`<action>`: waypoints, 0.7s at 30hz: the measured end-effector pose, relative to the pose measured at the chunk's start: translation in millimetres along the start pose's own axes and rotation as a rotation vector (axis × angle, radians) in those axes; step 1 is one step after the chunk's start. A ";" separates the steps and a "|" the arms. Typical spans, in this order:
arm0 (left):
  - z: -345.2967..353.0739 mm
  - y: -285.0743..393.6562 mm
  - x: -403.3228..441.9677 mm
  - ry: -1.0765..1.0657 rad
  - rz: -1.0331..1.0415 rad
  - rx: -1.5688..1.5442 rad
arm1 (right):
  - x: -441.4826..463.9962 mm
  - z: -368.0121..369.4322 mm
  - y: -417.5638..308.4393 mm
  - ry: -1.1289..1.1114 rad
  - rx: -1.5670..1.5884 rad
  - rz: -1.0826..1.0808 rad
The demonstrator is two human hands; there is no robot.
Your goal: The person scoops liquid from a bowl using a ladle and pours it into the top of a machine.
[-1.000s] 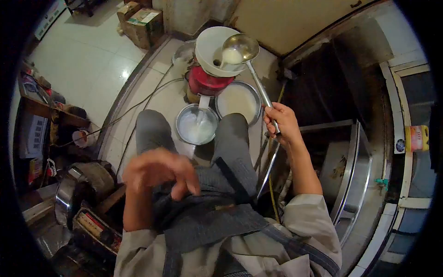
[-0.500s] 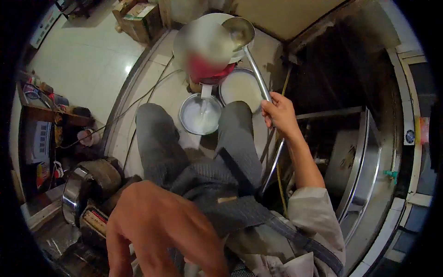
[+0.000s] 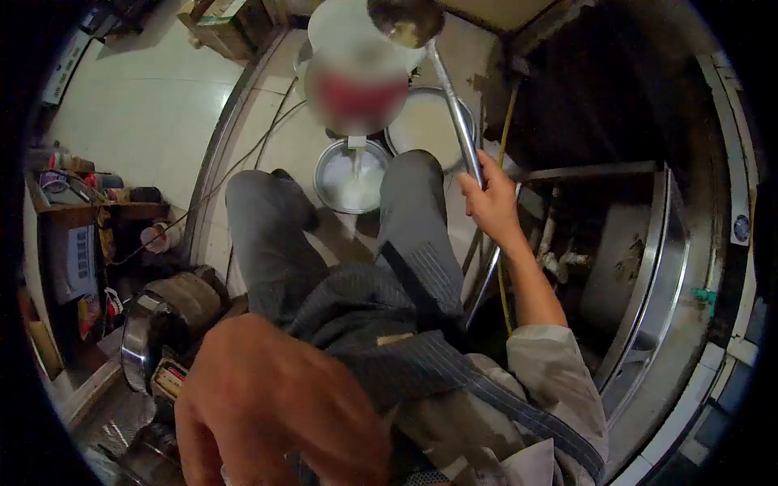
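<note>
While the right hand [image 3: 493,198] is gripping the ladle [image 3: 452,101] right of centre, the left hand [image 3: 271,397] is showing its back, lower left; cannot tell how open.

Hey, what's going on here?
A seated person grips a long-handled ladle in the right hand, its head by the right side of a large white bowl. The left hand is close to the camera, with nothing visible in it. Pale liquid runs from a white spout into a metal pot; a basin beside it also holds pale liquid.
</note>
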State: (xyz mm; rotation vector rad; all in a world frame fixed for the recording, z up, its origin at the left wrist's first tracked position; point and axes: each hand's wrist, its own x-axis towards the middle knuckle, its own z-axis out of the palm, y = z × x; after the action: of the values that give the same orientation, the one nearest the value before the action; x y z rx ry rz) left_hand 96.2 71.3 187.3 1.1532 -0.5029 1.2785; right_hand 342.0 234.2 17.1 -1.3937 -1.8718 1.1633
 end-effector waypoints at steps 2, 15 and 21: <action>2.8 -10.8 3.5 0.188 0.216 0.085 | -6.1 1.9 1.3 0.061 0.203 0.093; -65.7 -6.0 5.8 -0.006 -0.319 -0.157 | 54.0 47.4 252.6 0.167 -0.534 0.484; -76.9 -19.1 19.3 0.088 -0.324 -0.190 | 55.0 82.5 282.2 0.104 -0.538 0.643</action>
State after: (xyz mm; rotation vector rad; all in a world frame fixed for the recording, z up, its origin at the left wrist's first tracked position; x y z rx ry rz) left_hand 97.1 149.9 165.3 0.9695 -0.3472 0.9741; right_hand 394.6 286.9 -272.6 -2.4300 -1.7820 0.8390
